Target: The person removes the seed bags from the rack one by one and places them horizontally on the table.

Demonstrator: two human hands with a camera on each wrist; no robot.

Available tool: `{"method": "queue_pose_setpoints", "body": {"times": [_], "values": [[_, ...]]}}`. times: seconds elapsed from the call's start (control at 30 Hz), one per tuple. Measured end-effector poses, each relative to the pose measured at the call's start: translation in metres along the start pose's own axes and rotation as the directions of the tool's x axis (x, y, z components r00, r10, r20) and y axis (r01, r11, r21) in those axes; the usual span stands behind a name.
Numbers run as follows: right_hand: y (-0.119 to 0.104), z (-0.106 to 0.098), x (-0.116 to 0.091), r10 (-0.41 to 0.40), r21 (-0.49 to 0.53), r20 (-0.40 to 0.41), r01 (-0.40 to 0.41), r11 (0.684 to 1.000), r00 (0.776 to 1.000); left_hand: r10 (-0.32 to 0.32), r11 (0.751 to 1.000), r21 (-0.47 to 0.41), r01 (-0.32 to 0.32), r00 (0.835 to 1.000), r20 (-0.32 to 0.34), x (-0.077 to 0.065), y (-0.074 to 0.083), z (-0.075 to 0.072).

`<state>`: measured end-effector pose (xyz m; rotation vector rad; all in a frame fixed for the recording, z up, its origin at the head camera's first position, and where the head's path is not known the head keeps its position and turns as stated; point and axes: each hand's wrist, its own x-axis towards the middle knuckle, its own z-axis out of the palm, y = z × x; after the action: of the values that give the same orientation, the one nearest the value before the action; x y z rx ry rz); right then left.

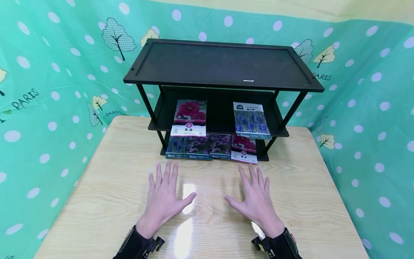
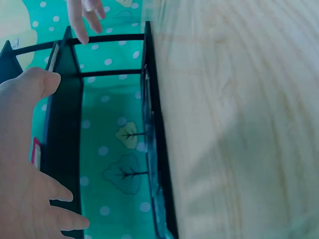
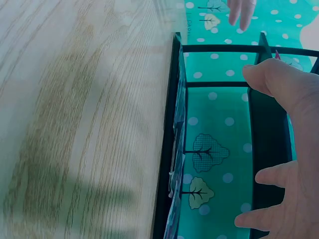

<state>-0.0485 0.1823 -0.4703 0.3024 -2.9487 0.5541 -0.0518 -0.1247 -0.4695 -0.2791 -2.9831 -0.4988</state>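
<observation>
My left hand (image 1: 165, 199) has its fingers spread and straight, thumb out to the right, and holds nothing. Mirroring it, my right hand (image 1: 257, 203) spreads its fingers with nothing in them. Both are in front of a black tiered shelf (image 1: 223, 64). On the middle tier lie a pink-flower packet (image 1: 189, 118) at left and a blue-purple-flower packet (image 1: 252, 120) at right. Along the bottom tier are a blue-flower packet (image 1: 177, 145), purple-flower packets (image 1: 221, 145) and another pink-flower packet (image 1: 244, 148), partly hidden by the tier above.
The shelf stands at the back of a light wooden table (image 1: 220, 230). A green dotted cloth (image 1: 58, 118) hangs behind and at both sides. A small white strip (image 1: 248, 81) is on the shelf's top board.
</observation>
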Motion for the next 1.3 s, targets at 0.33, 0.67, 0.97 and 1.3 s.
{"method": "queue_pose_setpoints", "body": {"times": [0.33, 0.67, 0.97, 1.3], "values": [[0.004, -0.003, 0.001, 0.001, -0.01, 0.012, -0.001, 1.0, 1.0, 0.012, 0.999, -0.04, -0.017, 0.991, -0.13, 0.016, -0.004, -0.038], [0.004, -0.004, -0.004, 0.019, 0.002, 0.001, -0.019, 1.0, 1.0, -0.08, 0.992, -0.112, 0.054, 0.967, -0.244, 0.049, -0.032, -0.096], [0.006, -0.007, -0.002, 0.039, -0.017, -0.004, -0.039, 0.999, 0.999, -0.13, 0.989, -0.106, 0.101, 0.936, -0.327, 0.072, -0.055, -0.14], [0.009, -0.015, 0.002, 0.032, 0.014, -0.047, -0.032, 0.999, 0.998, -0.164, 0.978, -0.188, 0.09, 0.89, -0.425, 0.09, -0.078, -0.171]]}}
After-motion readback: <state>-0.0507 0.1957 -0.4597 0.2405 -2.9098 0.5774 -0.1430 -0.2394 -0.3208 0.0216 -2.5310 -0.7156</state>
